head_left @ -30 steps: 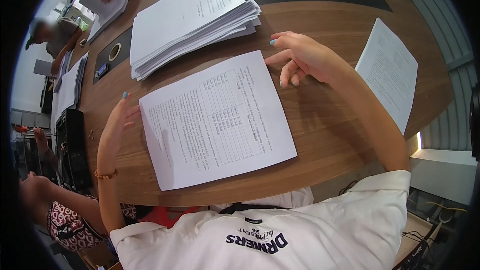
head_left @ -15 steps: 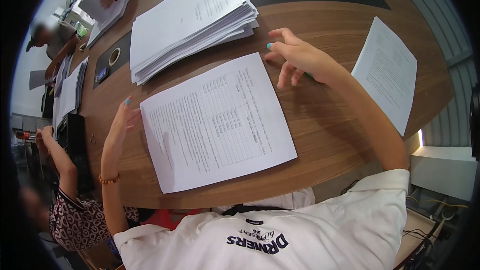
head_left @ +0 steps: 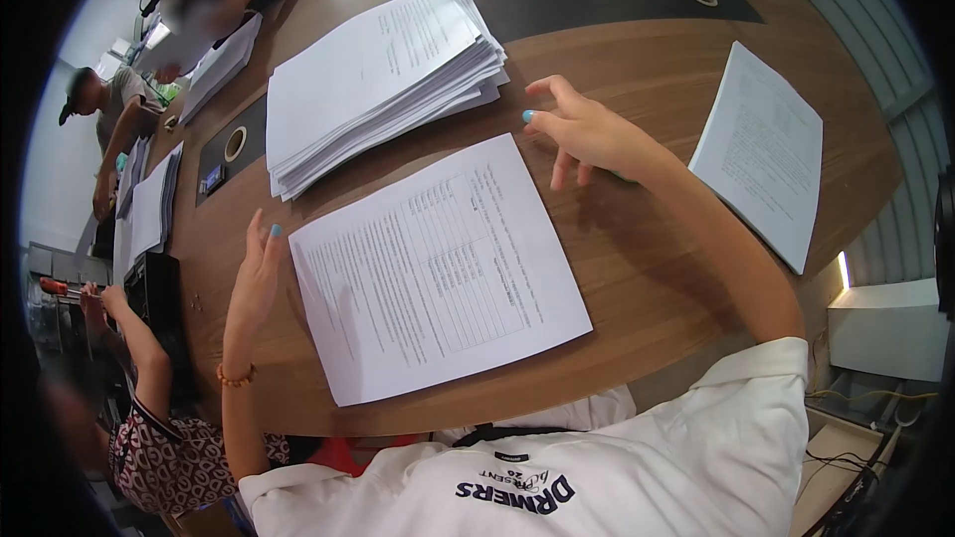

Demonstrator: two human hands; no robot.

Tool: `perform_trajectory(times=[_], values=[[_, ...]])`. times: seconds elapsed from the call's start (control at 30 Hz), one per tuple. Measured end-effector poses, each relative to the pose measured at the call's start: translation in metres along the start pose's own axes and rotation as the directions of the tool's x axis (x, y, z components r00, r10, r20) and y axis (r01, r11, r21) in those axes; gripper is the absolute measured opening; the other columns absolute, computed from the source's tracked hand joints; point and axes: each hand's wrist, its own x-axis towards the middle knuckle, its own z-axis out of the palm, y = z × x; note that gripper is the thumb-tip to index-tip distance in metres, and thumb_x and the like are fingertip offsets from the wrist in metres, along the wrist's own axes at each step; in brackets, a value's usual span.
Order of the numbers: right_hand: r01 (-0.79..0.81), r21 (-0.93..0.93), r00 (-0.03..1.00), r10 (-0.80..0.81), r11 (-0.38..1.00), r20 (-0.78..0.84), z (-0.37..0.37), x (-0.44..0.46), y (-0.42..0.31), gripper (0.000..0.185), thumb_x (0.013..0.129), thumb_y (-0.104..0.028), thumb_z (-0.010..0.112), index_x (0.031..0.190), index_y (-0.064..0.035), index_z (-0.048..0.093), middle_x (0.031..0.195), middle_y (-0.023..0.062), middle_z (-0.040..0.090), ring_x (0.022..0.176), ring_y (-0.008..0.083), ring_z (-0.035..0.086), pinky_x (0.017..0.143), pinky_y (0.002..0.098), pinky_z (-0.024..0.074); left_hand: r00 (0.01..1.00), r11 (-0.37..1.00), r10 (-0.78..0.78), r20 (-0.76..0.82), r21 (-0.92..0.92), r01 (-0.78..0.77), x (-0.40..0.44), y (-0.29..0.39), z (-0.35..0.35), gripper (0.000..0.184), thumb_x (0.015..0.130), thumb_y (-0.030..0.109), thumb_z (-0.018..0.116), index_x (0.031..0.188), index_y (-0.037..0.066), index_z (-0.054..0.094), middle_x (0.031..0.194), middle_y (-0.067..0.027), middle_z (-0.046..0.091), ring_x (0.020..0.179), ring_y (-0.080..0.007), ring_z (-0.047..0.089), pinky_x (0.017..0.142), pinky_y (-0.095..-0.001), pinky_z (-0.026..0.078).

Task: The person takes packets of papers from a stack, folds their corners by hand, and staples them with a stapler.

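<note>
A printed sheet [head_left: 443, 268], perhaps the top of a thin stack, lies on the wooden table in front of me, with a grid and lines of text. Just off its left edge is my left hand [head_left: 257, 278], holding nothing, its fingers pointing forward and apart. My right hand [head_left: 587, 134] hovers past the sheet's far right corner, fingers spread and a little bent, with nothing visible in it. Part of something green shows under that hand, too hidden to make out. Beyond the sheet rises a thick pile of printed papers [head_left: 383, 80].
More printed paper [head_left: 766, 154] lies at the right of the table [head_left: 637, 288]. A black inlay [head_left: 617, 5] with a round ring crosses the far side. Other people are at the left, one by a paper stack [head_left: 221, 65], another holding a red-handled tool [head_left: 55, 286].
The view has shifted, so the table sits lower in it. My left hand's fingers have moved apart from the sheet's edge. A person at the far left has lifted papers and leaned in.
</note>
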Motion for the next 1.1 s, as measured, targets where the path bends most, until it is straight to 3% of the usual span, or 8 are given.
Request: perform_trajectory(times=[0.13,0.27,0.43,0.7,0.93,1.0,1.07,1.1], values=[[0.227,-0.211,0.952,-0.262,0.951,-0.157,-0.010,-0.016,0.028,0.036,0.091,-0.023,0.051,0.119,-0.0022,0.050,0.109,0.0144,0.061,0.071,0.0152,0.063,0.056,0.0259,0.0479,0.939,0.930,0.313,-0.144,0.245,-0.272,0.000,0.028,0.022,0.055,0.096,0.032,0.049,0.138,0.000,0.035,0.137,-0.0208,0.044,0.125,-0.0339,0.044,0.105,-0.0376,0.032],[0.463,-0.362,0.786,-0.564,0.809,-0.255,0.018,-0.032,0.048,0.020,0.084,-0.017,0.061,0.093,0.0010,0.063,0.099,0.0141,0.062,0.079,0.0178,0.062,0.068,0.0303,0.0486,0.781,0.715,0.623,0.045,0.372,-0.592,-0.005,0.100,0.073,0.038,0.080,0.003,0.066,0.116,0.003,0.058,0.119,-0.0128,0.057,0.113,-0.0261,0.052,0.096,-0.0343,0.041],[0.477,-0.215,0.763,-0.523,0.852,-0.379,0.032,-0.025,0.050,0.011,0.083,-0.010,0.064,0.085,0.0007,0.063,0.082,0.0101,0.063,0.066,0.0141,0.058,0.059,0.0280,0.0454,0.752,0.733,0.636,0.175,0.170,-0.659,0.021,0.130,0.119,0.010,0.076,0.005,0.071,0.085,0.004,0.069,0.085,-0.0059,0.067,0.073,-0.0154,0.061,0.064,-0.0275,0.048],[0.447,-0.053,0.794,-0.423,0.893,-0.437,0.031,0.012,0.063,0.030,0.085,-0.023,0.067,0.068,-0.0004,0.059,0.054,0.0018,0.055,0.048,0.0065,0.046,0.044,0.0248,0.0340,0.669,0.670,0.743,-0.021,0.038,-0.742,0.054,0.122,0.148,0.008,0.075,0.004,0.070,0.083,0.006,0.069,0.076,-0.0049,0.066,0.060,-0.0147,0.059,0.059,-0.0290,0.046],[0.493,0.204,0.793,-0.340,0.846,-0.505,0.038,0.021,0.072,0.033,0.093,-0.024,0.058,0.071,0.0002,0.061,0.060,0.0029,0.056,0.050,0.0081,0.048,0.046,0.0232,0.0373,0.719,0.719,0.694,0.037,-0.055,-0.692,0.054,0.108,0.154,0.012,0.077,0.002,0.068,0.089,0.004,0.069,0.081,-0.0074,0.065,0.069,-0.0164,0.062,0.061,-0.0281,0.050],[0.488,0.156,0.778,-0.347,0.859,-0.524,0.041,0.021,0.074,0.018,0.091,-0.017,0.059,0.090,0.0004,0.066,0.079,0.0055,0.060,0.057,0.0084,0.051,0.049,0.0224,0.0393,0.707,0.708,0.707,0.035,-0.055,-0.705,0.055,0.107,0.153,0.012,0.077,0.003,0.067,0.089,0.004,0.069,0.084,-0.0079,0.064,0.071,-0.0187,0.062,0.063,-0.0293,0.051],[0.628,-0.143,0.601,-0.593,0.765,-0.536,0.044,0.017,0.071,0.027,0.086,-0.010,0.063,0.111,-0.0005,0.062,0.097,0.0061,0.058,0.068,0.0086,0.054,0.055,0.0224,0.0423,0.723,0.721,0.690,0.017,-0.094,-0.686,0.048,0.107,0.155,0.014,0.076,0.002,0.067,0.089,0.004,0.068,0.086,-0.0091,0.062,0.074,-0.0230,0.062,0.066,-0.0320,0.051],[0.525,-0.210,0.725,-0.563,0.825,-0.397,0.041,0.008,0.068,0.042,0.081,-0.010,0.067,0.121,-0.0009,0.057,0.107,0.0086,0.051,0.081,0.0122,0.054,0.065,0.0250,0.0445,0.720,0.716,0.694,0.012,-0.113,-0.689,0.049,0.105,0.157,0.015,0.075,0.002,0.067,0.089,0.004,0.067,0.086,-0.0090,0.062,0.074,-0.0235,0.062,0.066,-0.0323,0.051]])
